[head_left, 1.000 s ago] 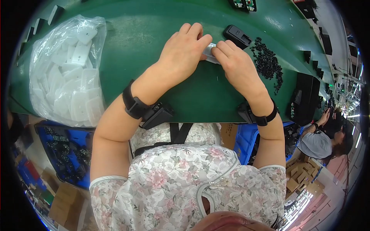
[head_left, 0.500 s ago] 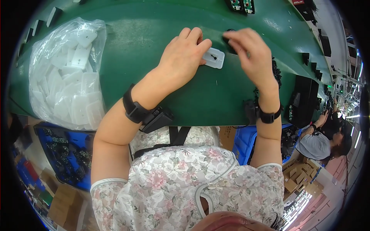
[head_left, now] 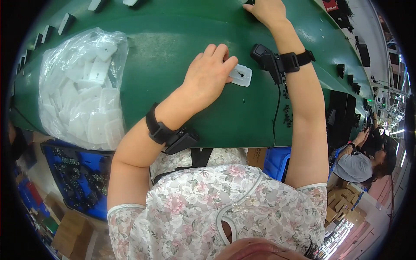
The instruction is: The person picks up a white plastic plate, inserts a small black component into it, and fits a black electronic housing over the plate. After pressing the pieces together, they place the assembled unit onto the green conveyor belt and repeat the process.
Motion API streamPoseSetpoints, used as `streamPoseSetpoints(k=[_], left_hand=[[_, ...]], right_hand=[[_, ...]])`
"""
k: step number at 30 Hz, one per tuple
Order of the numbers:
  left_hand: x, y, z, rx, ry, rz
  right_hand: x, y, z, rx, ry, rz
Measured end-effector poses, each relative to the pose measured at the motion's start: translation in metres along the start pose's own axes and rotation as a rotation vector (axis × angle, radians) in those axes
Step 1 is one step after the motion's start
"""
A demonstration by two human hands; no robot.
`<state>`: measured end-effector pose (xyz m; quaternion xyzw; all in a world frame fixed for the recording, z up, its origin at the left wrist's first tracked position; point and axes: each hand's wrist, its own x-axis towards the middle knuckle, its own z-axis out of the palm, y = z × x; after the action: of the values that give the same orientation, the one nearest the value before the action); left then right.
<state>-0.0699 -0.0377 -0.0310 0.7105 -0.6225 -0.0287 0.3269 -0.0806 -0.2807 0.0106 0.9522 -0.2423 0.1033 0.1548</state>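
My left hand point(head_left: 210, 69) rests on the green table with its fingers closed on one end of a translucent white plastic cover point(head_left: 243, 79). A small dark keyhole-shaped mark or part shows in the middle of that cover. At the far edge of the picture my right hand point(head_left: 269, 11) is stretched out, its fingers partly cut off. Something dark point(head_left: 250, 2) shows by its thumb; what it is cannot be made out. Both wrists wear black straps with black devices.
A clear bag point(head_left: 82, 93) of white plastic covers lies at the left. Small black parts point(head_left: 287, 117) are scattered beside my right forearm. A black box point(head_left: 341, 115) stands at the right edge. A blue crate point(head_left: 78, 173) is at the lower left; a person point(head_left: 357, 162) sits at the right.
My right hand has moved from beside the white cover to the far edge of the view. My left hand keeps its hold on the cover. The whole view has shifted slightly.
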Motion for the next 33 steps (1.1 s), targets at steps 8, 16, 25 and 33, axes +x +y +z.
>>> streamPoseSetpoints(k=[8,16,25,33], left_hand=[[0.001,-0.003,-0.004,0.063,-0.023,-0.036],[-0.005,-0.021,-0.019,0.011,-0.070,-0.051],[-0.009,-0.037,-0.042,-0.179,0.018,-0.037],[-0.029,-0.034,-0.035,-0.117,-0.087,0.014]], right_hand=[[-0.017,-0.008,-0.004,1.026,-0.283,0.123],[-0.093,-0.027,-0.048,0.715,0.156,-0.180],[-0.160,-0.058,-0.059,0.710,0.043,-0.189],[-0.165,-0.068,-0.055,0.684,0.031,-0.189]])
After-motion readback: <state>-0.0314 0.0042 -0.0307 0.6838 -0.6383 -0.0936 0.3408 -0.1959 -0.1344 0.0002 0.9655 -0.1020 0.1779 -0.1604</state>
